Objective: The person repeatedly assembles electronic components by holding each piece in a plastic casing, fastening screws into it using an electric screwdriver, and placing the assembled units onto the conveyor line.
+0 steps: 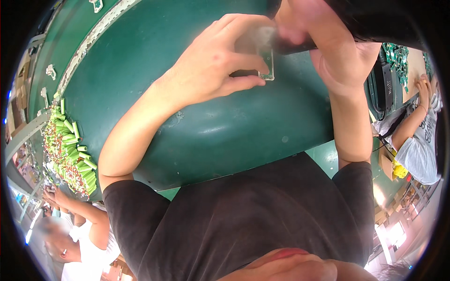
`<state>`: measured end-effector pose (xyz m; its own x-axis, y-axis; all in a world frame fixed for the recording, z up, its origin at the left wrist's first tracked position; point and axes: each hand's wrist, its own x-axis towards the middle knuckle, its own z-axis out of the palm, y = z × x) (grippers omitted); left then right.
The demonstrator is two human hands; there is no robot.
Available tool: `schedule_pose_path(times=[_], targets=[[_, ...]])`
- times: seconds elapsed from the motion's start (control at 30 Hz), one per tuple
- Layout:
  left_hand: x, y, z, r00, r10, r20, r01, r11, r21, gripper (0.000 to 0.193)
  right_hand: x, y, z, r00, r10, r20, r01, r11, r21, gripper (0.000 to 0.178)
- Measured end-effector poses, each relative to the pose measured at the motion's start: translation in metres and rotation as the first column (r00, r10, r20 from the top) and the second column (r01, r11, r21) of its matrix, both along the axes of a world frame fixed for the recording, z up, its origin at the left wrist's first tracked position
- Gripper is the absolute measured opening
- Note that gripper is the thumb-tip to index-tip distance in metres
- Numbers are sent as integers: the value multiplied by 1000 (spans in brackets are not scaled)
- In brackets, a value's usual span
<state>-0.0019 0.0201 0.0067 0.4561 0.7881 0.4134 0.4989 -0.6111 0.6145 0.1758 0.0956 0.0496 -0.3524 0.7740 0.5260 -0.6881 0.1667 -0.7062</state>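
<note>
My left hand (213, 61) reaches over the green work surface from the left. Thumb and fingers pinch a small green circuit board (268, 70) with a pale, clear-looking edge. Its upper part is blurred and partly covered by the fingers. Close by on the right, my right hand (344, 54) is raised with its wrist bent and fingers curled toward the board. Those fingers are blurred and run toward the top edge, so what they hold is hidden. A black object (384, 21) fills the upper right corner behind this hand.
Light-green wrapped cylinders (70, 145) with wires are heaped at the left table edge. Several green circuit boards (398, 61) lie at the far right, beside a black case (386, 86). Co-workers sit lower left (89, 234) and right (419, 140). A pale rail (89, 42) borders the mat.
</note>
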Motion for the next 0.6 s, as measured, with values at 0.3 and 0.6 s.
schedule_pose_path(times=[0.3,0.6], targets=[[-4,1,-2,999,-4,48,4,1000,-2,20,11,-1,9,890,-88,448,2,982,189,34],[-14,-9,25,981,147,-125,-145,989,25,23,16,11,4,996,14,88,-32,980,196,30]])
